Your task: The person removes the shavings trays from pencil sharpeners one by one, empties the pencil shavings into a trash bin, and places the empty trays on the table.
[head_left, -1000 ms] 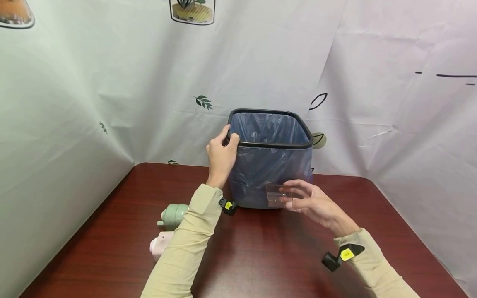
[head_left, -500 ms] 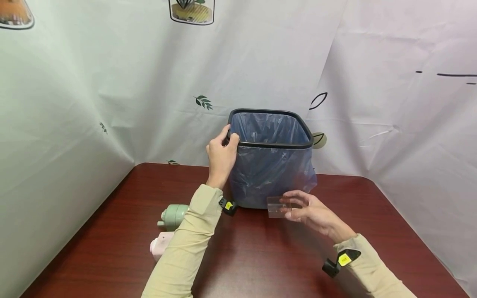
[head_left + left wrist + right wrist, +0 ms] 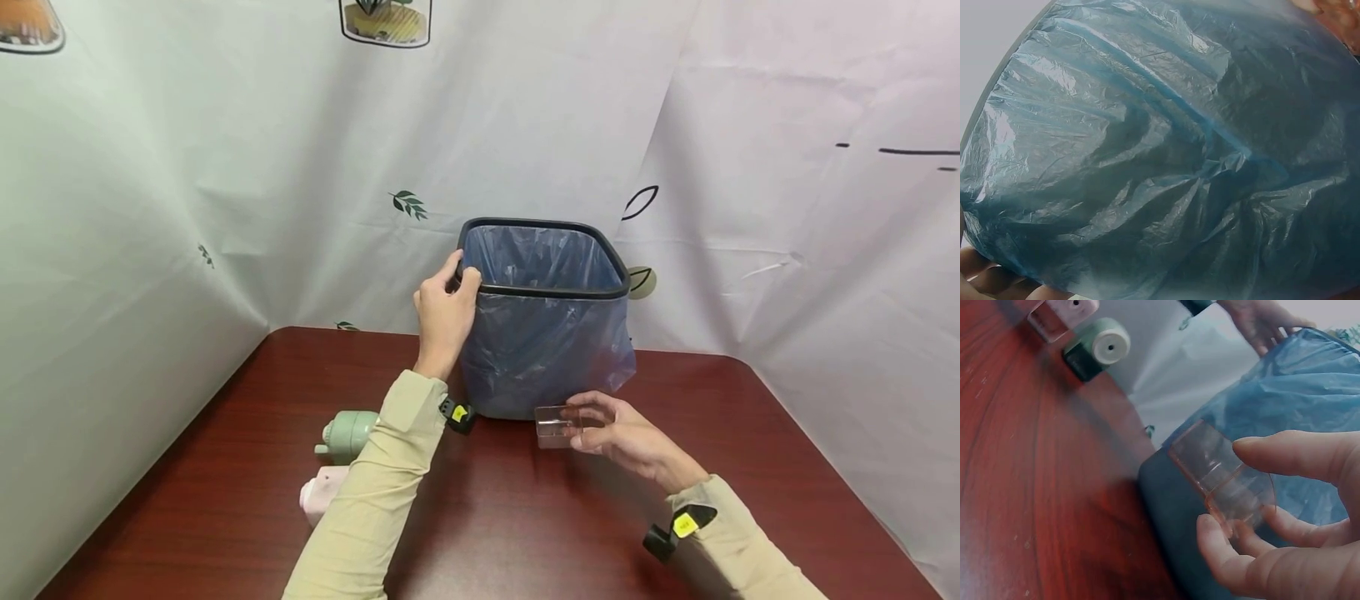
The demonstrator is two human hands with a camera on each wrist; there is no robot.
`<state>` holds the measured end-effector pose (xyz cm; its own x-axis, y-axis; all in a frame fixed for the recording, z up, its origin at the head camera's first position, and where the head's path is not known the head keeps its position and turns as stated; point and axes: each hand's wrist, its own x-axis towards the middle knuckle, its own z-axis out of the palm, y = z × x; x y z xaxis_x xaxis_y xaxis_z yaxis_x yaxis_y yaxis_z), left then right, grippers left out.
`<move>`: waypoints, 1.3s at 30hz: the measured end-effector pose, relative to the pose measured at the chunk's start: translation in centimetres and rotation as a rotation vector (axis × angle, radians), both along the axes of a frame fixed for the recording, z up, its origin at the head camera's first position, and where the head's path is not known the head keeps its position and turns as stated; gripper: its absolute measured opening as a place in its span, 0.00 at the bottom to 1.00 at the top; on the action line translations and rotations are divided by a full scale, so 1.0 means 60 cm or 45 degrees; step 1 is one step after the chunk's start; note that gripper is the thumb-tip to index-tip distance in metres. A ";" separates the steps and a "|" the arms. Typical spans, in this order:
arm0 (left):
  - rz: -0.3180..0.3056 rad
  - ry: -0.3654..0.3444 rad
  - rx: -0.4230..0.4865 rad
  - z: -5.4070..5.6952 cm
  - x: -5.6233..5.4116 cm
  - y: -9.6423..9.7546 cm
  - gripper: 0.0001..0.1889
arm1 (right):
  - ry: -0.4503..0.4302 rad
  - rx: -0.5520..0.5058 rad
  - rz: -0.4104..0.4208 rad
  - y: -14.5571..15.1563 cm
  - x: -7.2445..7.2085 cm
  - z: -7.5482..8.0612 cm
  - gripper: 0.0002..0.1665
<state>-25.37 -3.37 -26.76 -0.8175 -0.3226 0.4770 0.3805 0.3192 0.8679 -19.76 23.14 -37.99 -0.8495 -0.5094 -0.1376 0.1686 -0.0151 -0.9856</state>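
A trash can (image 3: 543, 354) with a black rim and a blue plastic bag over it stands at the back of the table. My left hand (image 3: 446, 321) grips its rim at the left corner, thumb in front. Before the can's lower front, my right hand (image 3: 626, 440) pinches a small clear plastic box (image 3: 551, 427) between thumb and fingers. In the right wrist view the clear box (image 3: 1216, 472) is see-through, with pinkish edges and a dividing line across it. Bag folds (image 3: 1166, 156) fill most of the left wrist view, with fingertips at its lower left corner.
Left of the can lie a green pencil sharpener (image 3: 352, 435) and a pink pencil sharpener (image 3: 327, 490), both partly hidden by my left sleeve. The dark red table (image 3: 487, 533) meets a white printed curtain (image 3: 300, 167) behind and at the sides.
My right hand has moved down and slightly towards me with the clear box, from in front of the bag to the can's base. The bag's lower right edge now flares out. The left hand stays put.
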 end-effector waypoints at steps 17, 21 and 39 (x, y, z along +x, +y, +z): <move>-0.008 -0.030 0.004 0.004 0.000 0.003 0.26 | 0.034 0.093 -0.007 -0.008 0.003 -0.033 0.40; -0.010 -0.039 -0.007 0.004 0.000 0.002 0.26 | 0.037 0.120 -0.020 -0.009 0.004 -0.037 0.40; -0.015 -0.043 -0.008 0.003 -0.001 -0.002 0.26 | 0.097 0.204 -0.003 -0.020 0.003 -0.047 0.39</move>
<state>-25.44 -3.48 -26.60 -0.8372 -0.3096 0.4508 0.3546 0.3202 0.8785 -19.57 21.97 -40.81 -0.8619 -0.4840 -0.1515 0.0932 0.1425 -0.9854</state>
